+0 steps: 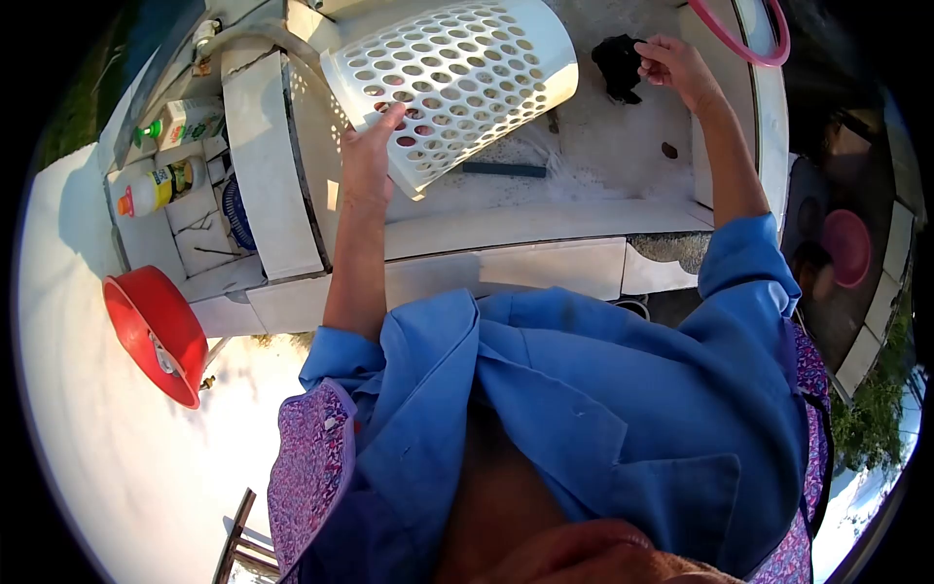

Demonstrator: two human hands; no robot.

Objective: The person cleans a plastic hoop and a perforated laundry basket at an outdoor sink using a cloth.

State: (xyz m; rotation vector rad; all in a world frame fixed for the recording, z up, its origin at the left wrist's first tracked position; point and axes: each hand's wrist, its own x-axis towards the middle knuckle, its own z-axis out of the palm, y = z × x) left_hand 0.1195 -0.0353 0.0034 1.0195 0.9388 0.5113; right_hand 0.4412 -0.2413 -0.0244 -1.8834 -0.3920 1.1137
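Observation:
A white plastic laundry basket (467, 83), its wall full of round holes, lies tilted on its side over the tiled basin (623, 161). My left hand (370, 156) grips the basket near its lower left end, with the thumb over the wall. Some reddish patches show through the holes; what they are I cannot make out. At the upper right my right hand (668, 70) is closed, fingertips pinching the edge of a black cloth (617, 68). The cloth hangs or lies against the wet basin bottom; which, I cannot tell.
A dark bar (504, 169) and a small brown object (669, 150) lie in the basin. Bottles (161, 188) and a blue brush (236, 214) occupy the left ledge. A red basin (156, 336) is below it. A pink rim (754, 54) shows at the upper right. A hose (263, 34) runs from the tap.

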